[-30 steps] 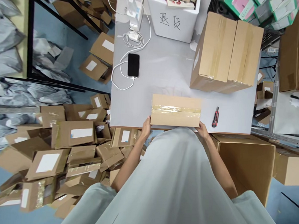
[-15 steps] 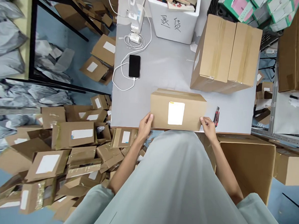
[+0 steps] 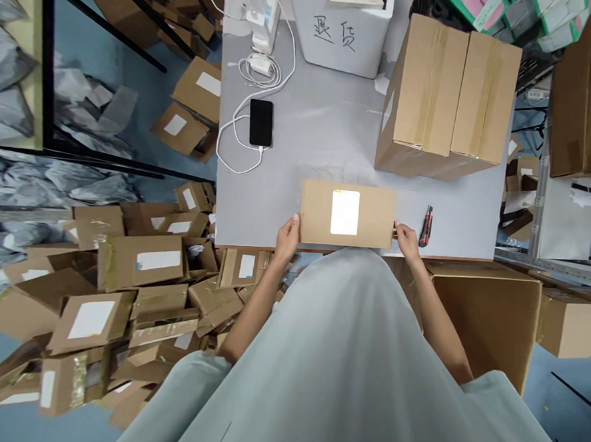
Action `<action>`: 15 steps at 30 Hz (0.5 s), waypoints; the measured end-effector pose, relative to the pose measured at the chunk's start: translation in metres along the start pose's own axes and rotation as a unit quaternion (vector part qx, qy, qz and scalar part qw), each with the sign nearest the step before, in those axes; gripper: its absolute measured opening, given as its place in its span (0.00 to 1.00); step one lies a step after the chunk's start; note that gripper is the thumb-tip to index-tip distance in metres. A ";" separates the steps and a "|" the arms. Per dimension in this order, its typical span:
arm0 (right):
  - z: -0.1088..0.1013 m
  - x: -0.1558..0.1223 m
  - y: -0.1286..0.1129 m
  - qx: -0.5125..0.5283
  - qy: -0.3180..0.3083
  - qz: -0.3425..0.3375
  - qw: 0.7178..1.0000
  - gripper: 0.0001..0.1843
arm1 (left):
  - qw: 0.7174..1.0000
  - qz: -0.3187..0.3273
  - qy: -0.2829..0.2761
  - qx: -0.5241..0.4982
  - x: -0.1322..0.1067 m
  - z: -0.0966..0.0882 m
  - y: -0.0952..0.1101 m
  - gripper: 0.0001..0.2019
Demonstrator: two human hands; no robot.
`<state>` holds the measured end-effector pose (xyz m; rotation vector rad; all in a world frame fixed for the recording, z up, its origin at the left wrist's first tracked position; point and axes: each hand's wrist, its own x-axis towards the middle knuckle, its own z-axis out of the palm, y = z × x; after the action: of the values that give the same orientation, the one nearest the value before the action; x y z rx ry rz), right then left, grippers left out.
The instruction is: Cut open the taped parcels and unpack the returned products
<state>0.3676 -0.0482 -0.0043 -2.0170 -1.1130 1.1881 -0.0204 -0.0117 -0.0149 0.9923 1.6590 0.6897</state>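
Observation:
A small brown cardboard box (image 3: 316,212) with a white label (image 3: 345,213) lies at the front edge of the grey table (image 3: 326,129), its labelled face toward me. My left hand (image 3: 288,238) grips its left end, fingers bent against the side. At the opposite end my right hand (image 3: 406,241) holds the box the same way. Some fingertips of both hands are hidden at the box's sides. Just right of my right hand lies a red and black utility knife (image 3: 426,227).
Two taped cartons (image 3: 431,89) stand at the table's back right, beside a white bin (image 3: 339,40) of books. A phone (image 3: 261,123) with a white charging cable lies at left. Opened boxes (image 3: 143,262) pile up on the floor at left; a large open carton (image 3: 484,319) stands at right.
The small box has tilted, so its labelled face now shows squarely and its taped side is out of sight. Both hands have stayed at its ends. The view has shifted slightly.

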 end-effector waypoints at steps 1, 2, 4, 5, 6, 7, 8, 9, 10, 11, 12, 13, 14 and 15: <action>0.001 -0.002 0.005 0.007 -0.003 0.008 1.000 0.43 | 1.000 -0.013 0.003 -0.011 -0.001 -0.001 -0.004 0.41; 0.002 -0.005 0.010 0.013 -0.007 0.014 1.000 0.41 | 0.999 -0.026 0.005 -0.023 -0.002 -0.002 -0.008 0.41; 0.006 -0.011 0.017 0.021 -0.021 0.018 0.999 0.36 | 0.998 -0.044 0.008 -0.042 -0.005 -0.002 -0.016 0.39; 0.008 -0.015 0.020 0.023 -0.030 0.017 0.999 0.32 | 0.998 -0.049 0.009 -0.048 -0.007 -0.002 -0.020 0.38; 0.011 -0.018 0.022 0.026 -0.041 0.016 0.999 0.29 | 0.997 -0.051 0.008 -0.052 -0.010 -0.001 -0.022 0.36; 0.013 -0.021 0.023 0.029 -0.053 0.014 0.998 0.27 | 0.997 -0.050 0.006 -0.054 -0.013 0.000 -0.024 0.34; 0.015 -0.024 0.024 0.032 -0.063 0.013 0.997 0.26 | 0.997 -0.048 0.002 -0.055 -0.015 0.002 -0.025 0.31; 0.017 -0.026 0.024 0.034 -0.070 0.012 0.997 0.25 | 0.997 -0.045 -0.003 -0.056 -0.018 0.003 -0.025 0.29; 0.018 -0.028 0.024 0.036 -0.075 0.011 0.996 0.25 | 0.998 -0.040 -0.008 -0.056 -0.020 0.005 -0.025 0.27; 0.019 -0.029 0.023 0.038 -0.078 0.011 0.996 0.25 | 0.998 -0.035 -0.013 -0.055 -0.022 0.006 -0.024 0.26; 0.018 -0.031 0.021 0.038 -0.078 0.010 0.996 0.25 | 0.998 -0.029 -0.018 -0.052 -0.023 0.007 -0.022 0.25; 0.017 -0.032 0.019 0.039 -0.076 0.008 0.996 0.26 | 0.998 -0.024 -0.020 -0.049 -0.024 0.007 -0.020 0.24; 0.015 -0.033 0.017 0.040 -0.074 0.006 0.996 0.28 | 0.999 -0.019 -0.020 -0.045 -0.024 0.006 -0.017 0.24; 0.012 -0.035 0.013 0.041 -0.071 0.001 0.997 0.30 | 0.999 -0.012 -0.018 -0.038 -0.024 0.004 -0.013 0.23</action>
<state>0.3525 -0.0844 -0.0050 -1.8965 -1.1097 1.3741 -0.0170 -0.0397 -0.0155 0.9233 1.6003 0.7096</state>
